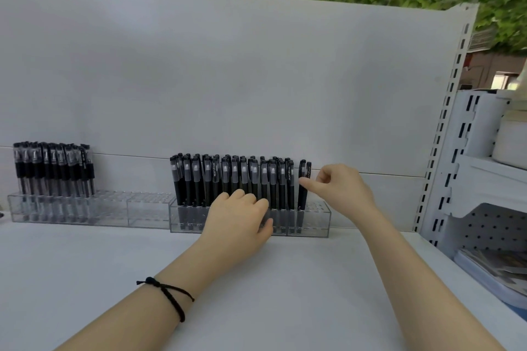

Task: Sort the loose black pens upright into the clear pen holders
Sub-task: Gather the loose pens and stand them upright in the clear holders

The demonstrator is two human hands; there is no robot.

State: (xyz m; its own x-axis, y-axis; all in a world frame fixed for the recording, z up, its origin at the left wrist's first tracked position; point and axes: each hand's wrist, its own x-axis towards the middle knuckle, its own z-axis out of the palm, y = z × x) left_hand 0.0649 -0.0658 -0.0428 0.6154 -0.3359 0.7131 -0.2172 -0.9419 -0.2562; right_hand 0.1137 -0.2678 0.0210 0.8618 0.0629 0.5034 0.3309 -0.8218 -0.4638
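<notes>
Black pens [242, 177] stand upright, close-packed, in the nearer clear holder [313, 219]; only its right-end sockets look free. The end pen [301, 194] is touched by the right hand [339, 188], its forefinger and thumb near together about the cap; whether they actually pinch it cannot be told. The left hand [242, 214] steadies the holder, fingers curled over its front wall and thumb against the wall. The step appears to be seating that pen. Next it needs straightening and a light release. The second holder [114, 208], further left on the shelf [256, 293], is part-filled.
</notes>
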